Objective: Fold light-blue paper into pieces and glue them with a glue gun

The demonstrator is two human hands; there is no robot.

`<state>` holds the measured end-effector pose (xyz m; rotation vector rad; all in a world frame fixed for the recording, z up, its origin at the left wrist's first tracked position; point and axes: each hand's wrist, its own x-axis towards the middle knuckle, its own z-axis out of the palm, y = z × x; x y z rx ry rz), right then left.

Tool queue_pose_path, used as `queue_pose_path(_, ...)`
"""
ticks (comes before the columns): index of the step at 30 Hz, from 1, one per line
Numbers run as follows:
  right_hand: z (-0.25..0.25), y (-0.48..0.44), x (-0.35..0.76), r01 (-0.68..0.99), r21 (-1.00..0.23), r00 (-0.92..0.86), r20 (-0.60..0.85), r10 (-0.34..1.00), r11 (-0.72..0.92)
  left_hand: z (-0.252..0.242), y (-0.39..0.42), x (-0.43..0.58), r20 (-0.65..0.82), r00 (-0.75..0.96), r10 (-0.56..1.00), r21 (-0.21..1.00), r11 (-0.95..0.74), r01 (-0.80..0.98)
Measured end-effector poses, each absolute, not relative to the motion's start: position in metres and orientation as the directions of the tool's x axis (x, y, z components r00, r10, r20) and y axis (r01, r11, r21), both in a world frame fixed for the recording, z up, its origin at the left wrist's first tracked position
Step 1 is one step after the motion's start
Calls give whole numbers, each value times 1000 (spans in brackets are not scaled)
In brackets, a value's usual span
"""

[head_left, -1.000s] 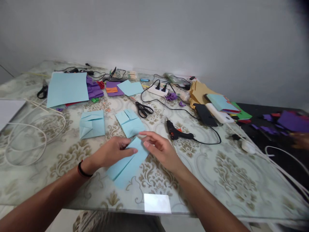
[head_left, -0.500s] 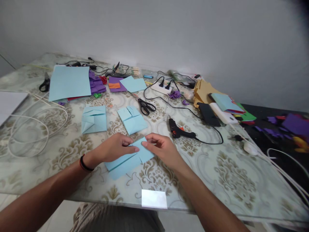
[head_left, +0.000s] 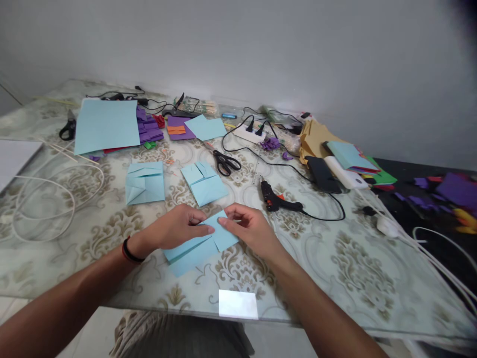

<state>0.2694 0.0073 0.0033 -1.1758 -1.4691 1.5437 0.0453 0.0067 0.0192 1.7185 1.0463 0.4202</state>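
Observation:
A folded light blue paper (head_left: 197, 252) lies on the patterned table near its front edge, under both hands. My left hand (head_left: 182, 227) presses on its upper left part, thumb on top and pointing right. My right hand (head_left: 248, 227) pinches its upper right corner, with the thumb on top and the fingers behind. The two thumbs are a short gap apart. Just beyond the hands is a folded blue piece (head_left: 204, 184) with a slit in its top flap. Another folded blue piece (head_left: 145, 184) sits to its left.
Black scissors (head_left: 226, 163) and a black glue gun (head_left: 278, 198) lie beyond my right hand. Farther back are a white power strip (head_left: 249, 133), cables and a large blue sheet (head_left: 106, 127). White cable coils (head_left: 74, 204) lie at the left.

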Motion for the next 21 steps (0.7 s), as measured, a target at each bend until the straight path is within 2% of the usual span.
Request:
queue_pose_path(12, 2, 5, 265, 110, -982, -362, -185, 913, -155, 18, 6, 48, -205, 566, 798, 850, -141, 507)
queue_pose_path(21, 1, 6, 265, 117, -986, -357, -149, 922, -115, 22, 6, 48, -213, 579, 787, 862, -128, 490)
